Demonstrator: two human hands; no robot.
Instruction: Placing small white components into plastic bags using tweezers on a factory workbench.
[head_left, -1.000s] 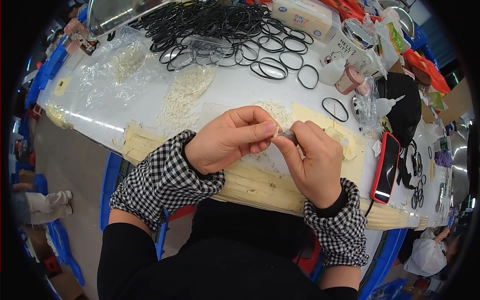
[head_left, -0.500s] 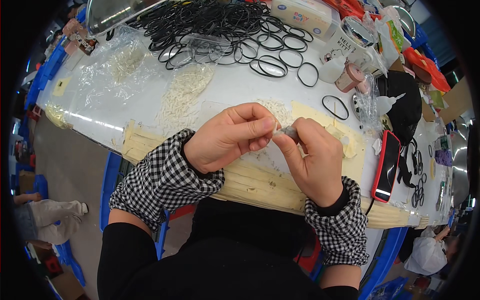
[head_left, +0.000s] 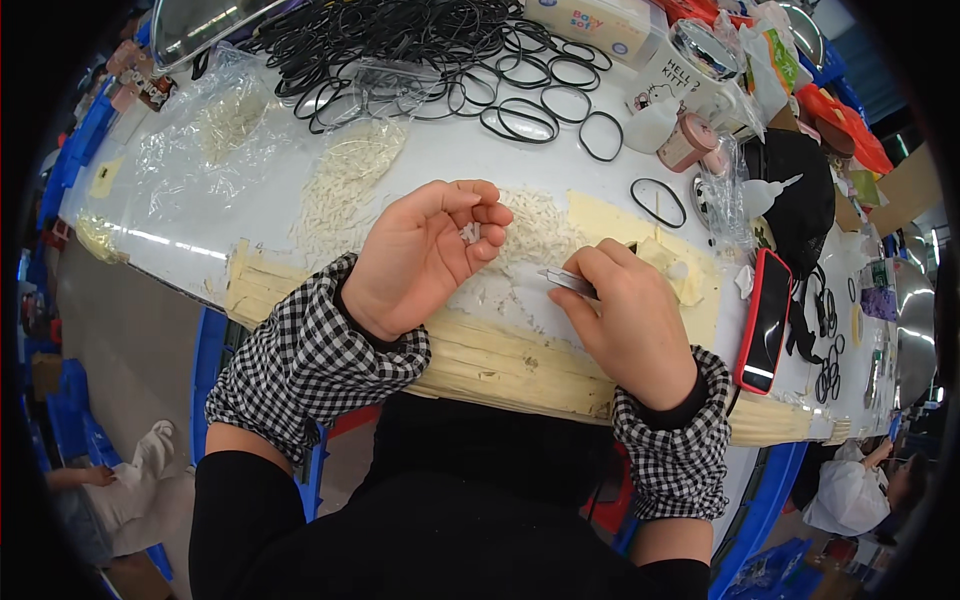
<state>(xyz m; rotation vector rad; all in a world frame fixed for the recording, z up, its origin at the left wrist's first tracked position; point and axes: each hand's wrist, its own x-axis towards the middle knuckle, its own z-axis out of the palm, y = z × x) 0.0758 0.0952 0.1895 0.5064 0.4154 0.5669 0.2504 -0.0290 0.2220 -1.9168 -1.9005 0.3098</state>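
Note:
My left hand (head_left: 420,255) is turned palm up and cupped, with small white pieces (head_left: 470,233) lying in its curled fingers. To its right, my right hand (head_left: 635,315) grips a small tweezer-like metal tool (head_left: 568,280) between thumb and fingers. The tool's pointed end faces left, toward my left hand, and the two are apart. Its rear part is hidden in my palm. Behind and between the hands spreads a loose heap of small white pieces (head_left: 535,225). More such pieces form a pile (head_left: 345,185) farther left on the white table (head_left: 440,165).
Black elastic loops (head_left: 390,45) lie tangled at the back. A clear plastic bag (head_left: 215,125) sits at the far left. On the right are a red-cased phone (head_left: 765,320), a pink cup (head_left: 686,142), a squeeze bottle (head_left: 765,195) and a black cap (head_left: 800,190). Yellowish tape (head_left: 500,370) covers the front edge.
My hands, close together before at a small white piece, have parted. The left has turned palm up and cupped; the right shows the metal tool's tip. The whole view has shifted slightly.

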